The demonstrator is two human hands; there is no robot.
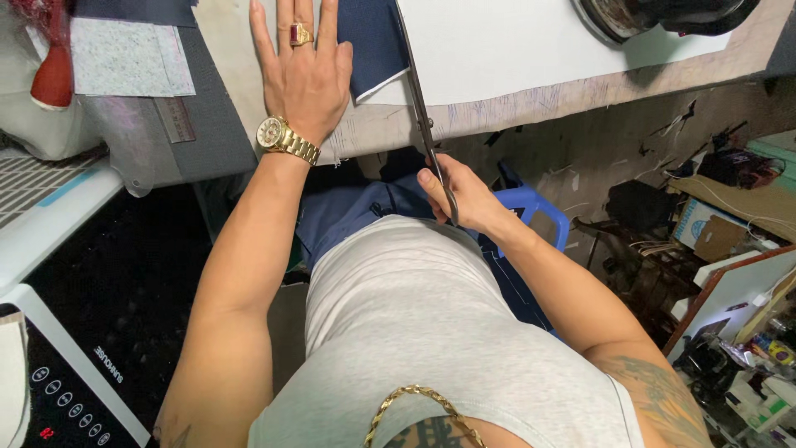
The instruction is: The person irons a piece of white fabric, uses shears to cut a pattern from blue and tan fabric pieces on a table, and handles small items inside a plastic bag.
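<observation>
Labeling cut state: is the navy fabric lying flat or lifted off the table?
Flat. The navy fabric lies spread on the table, the left hand pressing beside it, the scissors along its right edge.

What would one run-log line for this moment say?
left hand: flat on navy cloth | right hand: holds scissors | blades: along cloth edge | surface: table

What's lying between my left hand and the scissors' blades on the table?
In the head view, dark navy fabric fills that stretch, between the flat left hand and the long metal scissors.
</observation>
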